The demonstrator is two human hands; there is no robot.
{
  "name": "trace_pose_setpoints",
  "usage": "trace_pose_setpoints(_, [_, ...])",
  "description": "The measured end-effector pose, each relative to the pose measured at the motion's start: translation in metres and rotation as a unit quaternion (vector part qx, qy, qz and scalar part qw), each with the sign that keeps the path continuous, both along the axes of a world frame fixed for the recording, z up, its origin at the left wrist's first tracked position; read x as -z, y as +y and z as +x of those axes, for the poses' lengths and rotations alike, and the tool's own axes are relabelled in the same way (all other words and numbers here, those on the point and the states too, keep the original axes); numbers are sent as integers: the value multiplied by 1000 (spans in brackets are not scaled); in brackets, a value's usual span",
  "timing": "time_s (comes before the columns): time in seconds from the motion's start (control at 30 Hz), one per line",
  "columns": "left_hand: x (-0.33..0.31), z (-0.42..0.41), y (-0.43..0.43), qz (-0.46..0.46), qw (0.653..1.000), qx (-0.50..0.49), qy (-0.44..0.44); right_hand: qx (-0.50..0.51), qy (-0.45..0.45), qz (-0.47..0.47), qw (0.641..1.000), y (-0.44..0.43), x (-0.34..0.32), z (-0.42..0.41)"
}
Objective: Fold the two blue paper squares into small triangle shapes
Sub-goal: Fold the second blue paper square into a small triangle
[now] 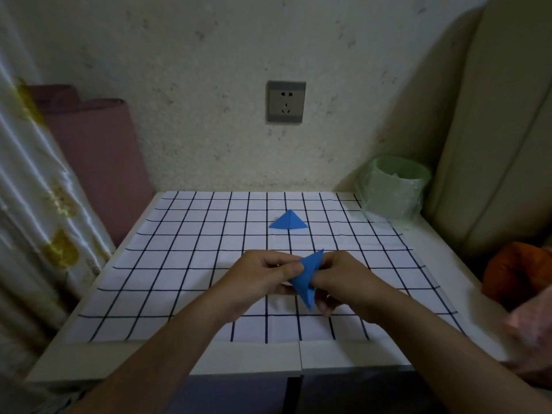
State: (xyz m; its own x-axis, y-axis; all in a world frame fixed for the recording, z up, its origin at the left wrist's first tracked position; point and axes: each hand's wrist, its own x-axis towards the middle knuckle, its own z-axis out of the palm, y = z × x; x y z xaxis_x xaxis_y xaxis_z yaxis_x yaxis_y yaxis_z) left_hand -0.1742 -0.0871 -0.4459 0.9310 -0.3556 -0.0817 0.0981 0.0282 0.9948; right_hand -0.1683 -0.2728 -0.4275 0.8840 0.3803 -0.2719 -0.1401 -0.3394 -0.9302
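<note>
Fig.: 1st blue triangle (288, 221) lay finished on grid cloth (179, 264), far centre. 2nd blue paper (304, 279), pinched betw. left hand (263, 273) & right hand (343, 282) above cloth, approx. triangular; final creases prob. remained.

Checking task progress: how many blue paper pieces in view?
2. A folded blue triangle lies on the grid mat; the second blue paper is pinched between left hand and right hand.
</note>
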Motion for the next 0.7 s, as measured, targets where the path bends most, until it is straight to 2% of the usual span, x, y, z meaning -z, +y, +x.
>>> trace_pose_setpoints(0.17, [2, 0, 0, -20, 999, 23, 21, 8, -69, -8, 998, 1, 2, 0])
trace_pose_setpoints(0.27, [1, 1, 0, -50, 998, 1, 32, 5, -37, 22, 999, -1, 1, 0])
trace_pose_setpoints(0.37, [-1, 1, 0, -71, 995, -65, 31, -2, 36, 103, 994, -6, -4, 3])
trace_pose_setpoints(0.43, [0, 2, 0, -78, 990, -114, 29, -10, 49, 111, 993, -8, -8, 3])
trace_pose_setpoints(0.6, [4, 3, -3, -34, 989, -145, 3, 54, -55, 26, 997, -3, 0, 3])
trace_pose_setpoints(0.7, [3, 4, -2, -28, 987, -156, -9, 65, -96, 47, 992, -1, 1, 3])
